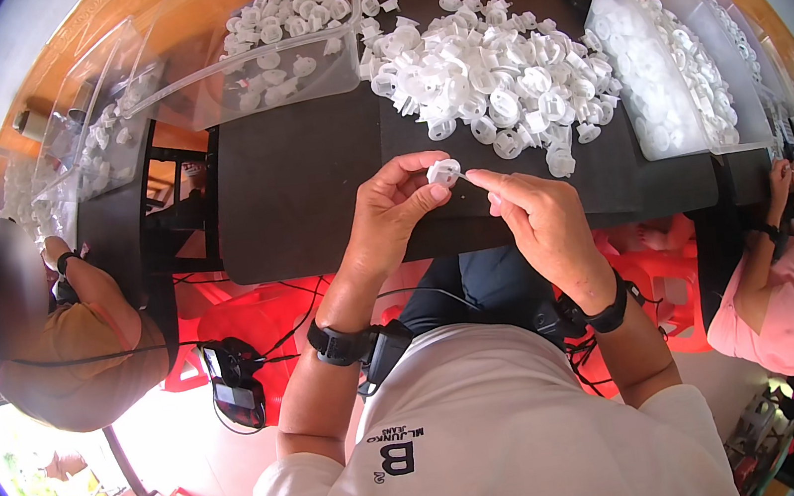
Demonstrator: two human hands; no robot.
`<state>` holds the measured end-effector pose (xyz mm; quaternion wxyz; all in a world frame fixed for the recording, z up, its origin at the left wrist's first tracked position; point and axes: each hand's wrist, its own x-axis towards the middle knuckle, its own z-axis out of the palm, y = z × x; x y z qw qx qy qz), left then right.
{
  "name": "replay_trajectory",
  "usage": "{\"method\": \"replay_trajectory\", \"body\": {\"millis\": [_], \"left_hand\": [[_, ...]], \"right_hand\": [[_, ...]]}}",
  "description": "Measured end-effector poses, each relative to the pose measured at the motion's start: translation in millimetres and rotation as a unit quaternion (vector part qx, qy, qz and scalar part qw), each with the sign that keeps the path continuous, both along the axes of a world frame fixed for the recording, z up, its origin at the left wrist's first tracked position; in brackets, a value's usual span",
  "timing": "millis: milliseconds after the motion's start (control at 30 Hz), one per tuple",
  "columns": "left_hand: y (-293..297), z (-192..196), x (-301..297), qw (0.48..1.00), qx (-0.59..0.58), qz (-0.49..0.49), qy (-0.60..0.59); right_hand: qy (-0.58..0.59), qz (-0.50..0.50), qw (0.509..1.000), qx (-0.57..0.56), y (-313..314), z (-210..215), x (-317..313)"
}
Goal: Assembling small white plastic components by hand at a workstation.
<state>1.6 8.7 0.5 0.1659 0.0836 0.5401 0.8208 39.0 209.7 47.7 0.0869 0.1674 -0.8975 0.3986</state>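
My left hand [390, 211] pinches a small white plastic cap [443, 173] between thumb and fingers, above the near edge of the black table [298, 181]. My right hand [535, 218] touches the same cap from the right with its fingertips. Just beyond the hands lies a large pile of white plastic caps [496, 84] spread on the table. Both wrists wear black bands.
A clear plastic tub [279, 38] with several caps stands at the back left, another clear tub [660, 73] full of caps at the right. One person sits at the left [68, 341] and another at the right [783, 287]. Red stools stand below the table.
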Motion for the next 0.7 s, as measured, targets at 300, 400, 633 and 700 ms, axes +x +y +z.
{"method": "replay_trajectory", "body": {"millis": [300,400,633,700], "left_hand": [[0,-3,0,1.000,0.002,0.007,0.011],[-1,-5,0,1.000,0.002,0.007,0.011],[1,-3,2,0.999,-0.035,0.005,0.019],[1,-2,2,0.999,-0.047,0.000,0.024]], "right_hand": [[-0.017,0.000,1.000,-0.015,-2,1,1],[-0.019,0.005,1.000,-0.023,-2,2,1],[-0.010,0.034,0.999,0.031,4,11,-3],[-0.008,0.037,0.997,0.072,4,18,-3]]}}
